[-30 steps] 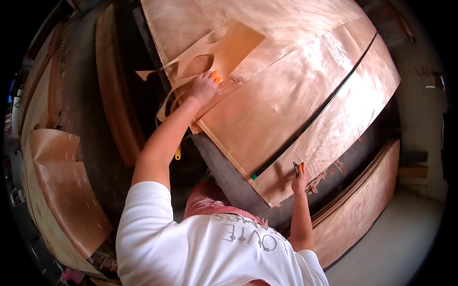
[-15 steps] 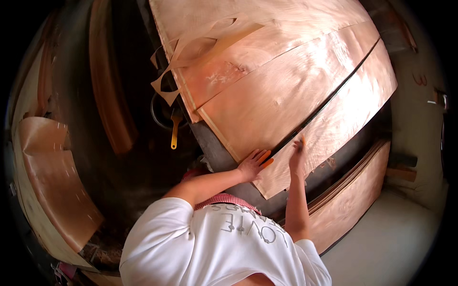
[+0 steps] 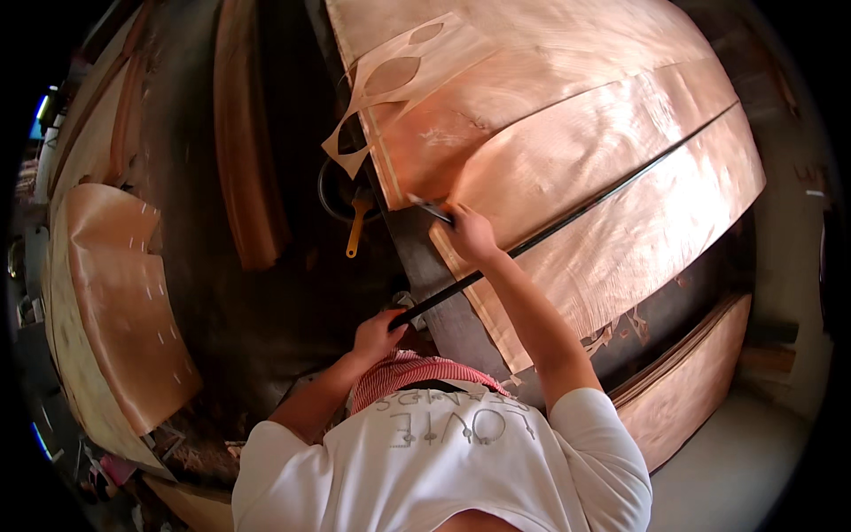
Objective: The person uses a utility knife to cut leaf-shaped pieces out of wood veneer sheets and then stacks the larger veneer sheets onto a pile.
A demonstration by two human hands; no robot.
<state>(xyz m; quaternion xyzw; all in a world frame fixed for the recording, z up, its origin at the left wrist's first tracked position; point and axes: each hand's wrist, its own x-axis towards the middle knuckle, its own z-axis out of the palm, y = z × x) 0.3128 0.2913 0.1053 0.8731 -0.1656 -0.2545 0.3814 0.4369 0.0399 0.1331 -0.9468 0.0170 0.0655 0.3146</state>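
My left hand [image 3: 377, 337] is closed round the near end of a long, thin black bar [image 3: 572, 215]. The bar runs diagonally across the thin wood veneer sheets [image 3: 541, 182], its near end sticking out past their edge. Over the left edge of the upper sheet, my right hand [image 3: 472, 235] grips a knife [image 3: 431, 209] whose blade points to the left. Some orange shows at the fingers of that hand. The sheet bulges up slightly beside it.
A veneer offcut [image 3: 390, 78] with leaf-shaped holes lies on the stack's far left. Beyond the edge sits a dark round pan [image 3: 326, 191] with a yellow-handled scraper or brush [image 3: 356, 226]. Curved veneer [image 3: 124, 301] stands at left, and a veneer stack [image 3: 687, 381] at lower right.
My left hand has left the sheet and now holds the bar's end, which has slid toward me. My right hand has crossed leftward to the upper sheet's edge with the knife.
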